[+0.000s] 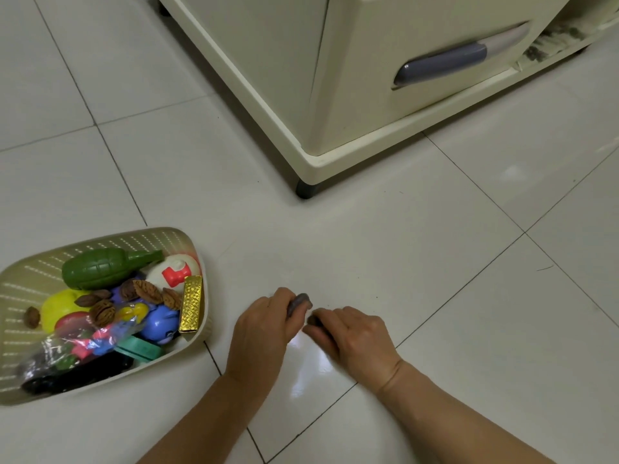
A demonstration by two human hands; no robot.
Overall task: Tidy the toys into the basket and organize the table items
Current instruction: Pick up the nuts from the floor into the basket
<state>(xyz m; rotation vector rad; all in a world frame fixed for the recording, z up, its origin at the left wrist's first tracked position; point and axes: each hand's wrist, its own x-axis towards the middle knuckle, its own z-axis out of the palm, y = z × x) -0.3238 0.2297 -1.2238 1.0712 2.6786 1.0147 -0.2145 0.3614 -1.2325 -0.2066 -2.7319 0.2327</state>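
A cream cabinet (385, 78) on dark feet stands on the white tiled floor (435, 262). Left of the hands, the beige slotted basket (30, 286) holds the toys: a green grenade (100, 267), a gold bar (191, 303), a blue figure (160, 324) and brown pits. The left hand (261, 329) curls closed around a small grey object (298, 303). The right hand (355, 336), fingers bent narrow, pinches something small and dark (314, 320) against the tile, too blurred to identify.

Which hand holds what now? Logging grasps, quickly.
Left hand: closed on a small grey rounded object.
Right hand: fingers curled over a small dark object.
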